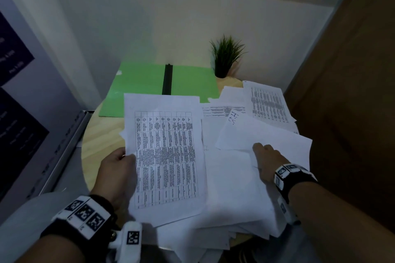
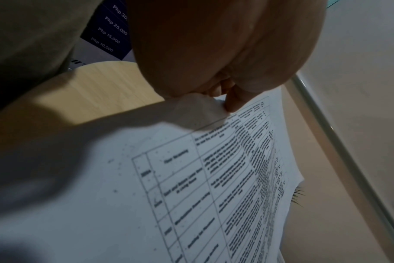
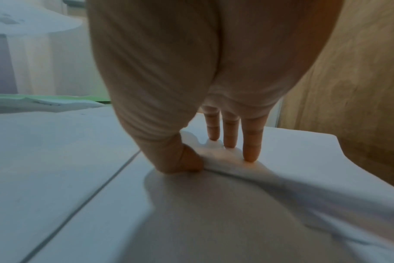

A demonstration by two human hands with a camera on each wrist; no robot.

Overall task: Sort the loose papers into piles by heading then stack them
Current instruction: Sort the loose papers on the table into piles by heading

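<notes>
Sorting, head: left hand (image 1: 116, 174) clamps table sheet (image 1: 166, 156) above desk (image 1: 100, 134); loose papers (image 1: 235, 188) unsorted.
Left wrist: thumb and fingers (image 2: 234, 99) pinch sheet edge.
Right wrist: fingers (image 3: 251, 142) and thumb bunch blank sheet (image 3: 292, 156); risk: two sheets lifting together.

Loose papers (image 1: 233, 188) cover the table (image 1: 100, 141); behind them lie a folder (image 1: 139, 85) and plant (image 1: 226, 55).

1. Left hand (image 1: 117, 174) grips a table-printed sheet (image 1: 165, 156) by its left edge.
2. Right hand (image 1: 268, 161) rests on blank papers (image 1: 230, 188).
3. A green folder (image 1: 149, 85) and plant (image 1: 225, 56) sit at the table's (image 1: 100, 134) far side.
</notes>
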